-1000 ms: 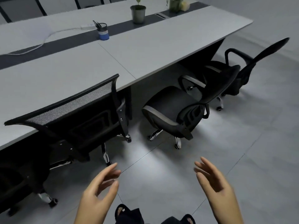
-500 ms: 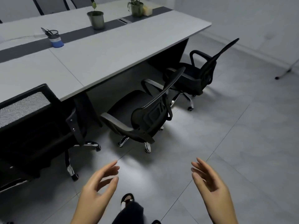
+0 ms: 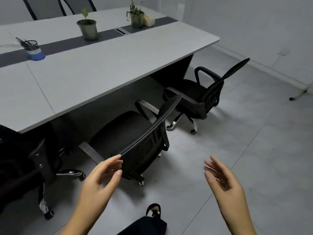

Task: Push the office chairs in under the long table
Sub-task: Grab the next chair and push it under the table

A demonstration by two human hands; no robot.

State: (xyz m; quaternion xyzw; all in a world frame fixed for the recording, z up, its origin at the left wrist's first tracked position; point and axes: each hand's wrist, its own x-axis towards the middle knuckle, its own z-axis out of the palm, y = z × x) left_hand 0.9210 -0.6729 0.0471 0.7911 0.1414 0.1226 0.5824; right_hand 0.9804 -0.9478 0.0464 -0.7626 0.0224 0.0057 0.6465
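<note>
Left hand [image 3: 100,180] nears black mesh-backed office chair [image 3: 135,138].

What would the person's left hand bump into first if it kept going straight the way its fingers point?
Most likely the left hand would meet the backrest top edge of the nearest chair; its fingertips already look almost there, though depth is unclear.

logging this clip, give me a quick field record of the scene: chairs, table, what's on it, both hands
table: long grey table, dark strip down its middle
on table: blue pen holder, two potted plants
near chair: seat outside the table edge, not pushed in
far chair: at the table's end, also out
left chair: partly in view, dark
left hand: open, fingertips at the near chair's backrest rim
right hand: open, holding nothing
</note>
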